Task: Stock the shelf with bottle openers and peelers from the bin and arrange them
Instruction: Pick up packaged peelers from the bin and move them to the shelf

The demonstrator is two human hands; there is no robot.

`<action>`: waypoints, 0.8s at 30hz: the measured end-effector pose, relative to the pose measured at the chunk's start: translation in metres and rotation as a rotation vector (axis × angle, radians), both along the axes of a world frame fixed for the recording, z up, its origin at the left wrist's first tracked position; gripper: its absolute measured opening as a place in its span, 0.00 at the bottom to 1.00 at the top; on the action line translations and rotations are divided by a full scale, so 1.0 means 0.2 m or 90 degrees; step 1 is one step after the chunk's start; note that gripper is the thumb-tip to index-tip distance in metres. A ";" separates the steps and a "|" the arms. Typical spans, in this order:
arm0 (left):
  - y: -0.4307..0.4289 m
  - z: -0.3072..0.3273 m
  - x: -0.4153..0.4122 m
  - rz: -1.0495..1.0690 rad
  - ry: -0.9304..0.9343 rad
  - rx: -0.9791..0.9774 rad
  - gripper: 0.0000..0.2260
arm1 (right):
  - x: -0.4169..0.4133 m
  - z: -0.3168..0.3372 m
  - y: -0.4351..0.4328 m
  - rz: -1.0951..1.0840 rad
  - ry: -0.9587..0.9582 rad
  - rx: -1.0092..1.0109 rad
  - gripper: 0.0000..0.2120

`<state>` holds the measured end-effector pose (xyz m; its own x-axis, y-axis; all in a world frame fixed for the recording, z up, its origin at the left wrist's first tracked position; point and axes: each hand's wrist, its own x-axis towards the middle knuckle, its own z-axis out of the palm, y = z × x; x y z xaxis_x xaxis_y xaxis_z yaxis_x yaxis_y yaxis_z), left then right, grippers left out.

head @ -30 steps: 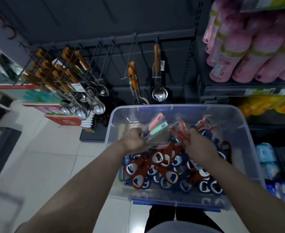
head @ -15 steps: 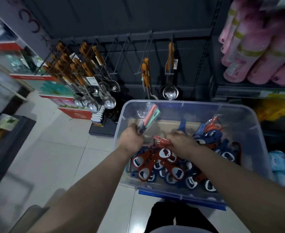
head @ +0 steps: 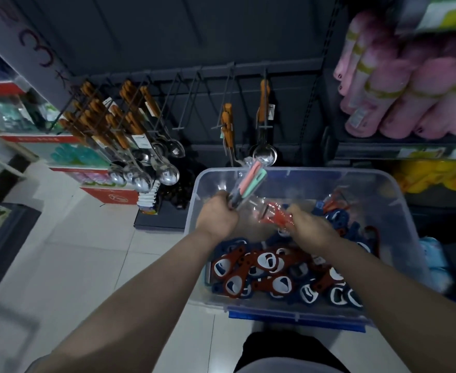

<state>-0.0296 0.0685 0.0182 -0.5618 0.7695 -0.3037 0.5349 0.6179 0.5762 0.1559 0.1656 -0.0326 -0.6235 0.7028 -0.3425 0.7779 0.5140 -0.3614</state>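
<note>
The red peeler (head: 274, 215), in clear wrapping, sits above the far half of the bin (head: 302, 172). The right hand (head: 310, 227) grips it by one end. Its long axis runs nearly sideways, with the blade end pointing at the left hand (head: 217, 214), just beside it and almost touching. The left hand is closed around the lower end of a wrapped bundle of pink and mint peelers (head: 249, 181). That bundle's long axis slants up and away, over the bin's far rim.

Below both hands, red and blue bottle openers (head: 248, 267) lie heaped in the bin. The empty pegs (head: 180, 127) on the dark back panel stand ahead and to the left of the bundle, between the orange-handled spoons (head: 167, 173) and a hanging ladle (head: 264, 155).

The left hand is the nearer one to those pegs. The red peeler probably only needs a short sideways pass to join the bundle.
</note>
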 end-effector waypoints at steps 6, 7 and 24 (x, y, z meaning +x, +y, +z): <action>0.18 0.07 0.13 -0.053 -0.099 0.056 0.07 | 0.21 0.18 0.04 -0.314 0.151 0.002 0.10; 0.23 0.08 0.18 -0.067 -0.129 0.059 0.06 | 0.26 0.21 0.02 -0.360 0.175 -0.004 0.10; 0.15 0.38 2.01 -0.620 -0.318 0.112 0.09 | 1.83 0.70 -0.93 -0.995 0.244 0.213 0.08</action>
<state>0.3734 0.0981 0.0947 0.4628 0.8700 -0.1701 0.4301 -0.0526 0.9012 0.5210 -0.0199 0.1068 0.7112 0.7007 -0.0565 0.4833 -0.5458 -0.6845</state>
